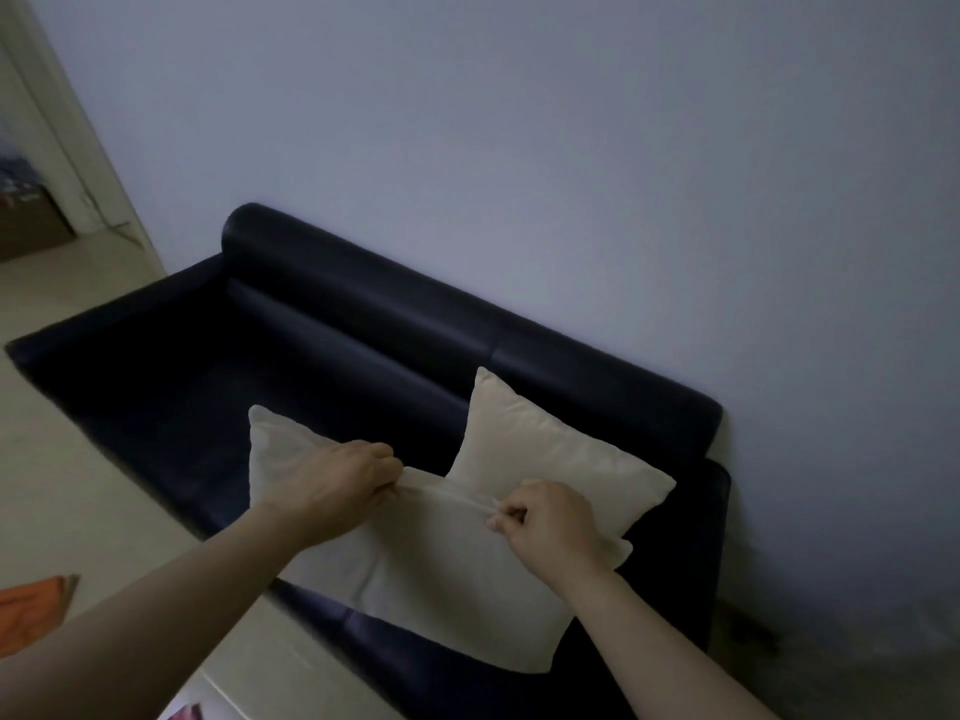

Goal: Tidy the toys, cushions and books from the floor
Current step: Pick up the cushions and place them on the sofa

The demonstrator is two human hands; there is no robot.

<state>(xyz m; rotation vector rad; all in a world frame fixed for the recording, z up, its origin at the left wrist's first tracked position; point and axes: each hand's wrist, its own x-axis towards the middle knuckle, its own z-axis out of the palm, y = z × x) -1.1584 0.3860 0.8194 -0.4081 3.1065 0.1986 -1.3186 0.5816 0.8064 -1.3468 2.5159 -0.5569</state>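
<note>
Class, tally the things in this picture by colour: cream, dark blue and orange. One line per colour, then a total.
Cream: 2, the near cushion and the far cushion
Dark blue: 1, the sofa
Orange: 1, the orange thing on the floor
Total: 4

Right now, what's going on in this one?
A person is handling a cream cushion at the dark sofa, apparently setting it down. The left hand and right hand both pinch its top edge, holding it at the front of the seat. A second cream cushion leans against the backrest behind it. An orange item lies on the floor, lower left.
</note>
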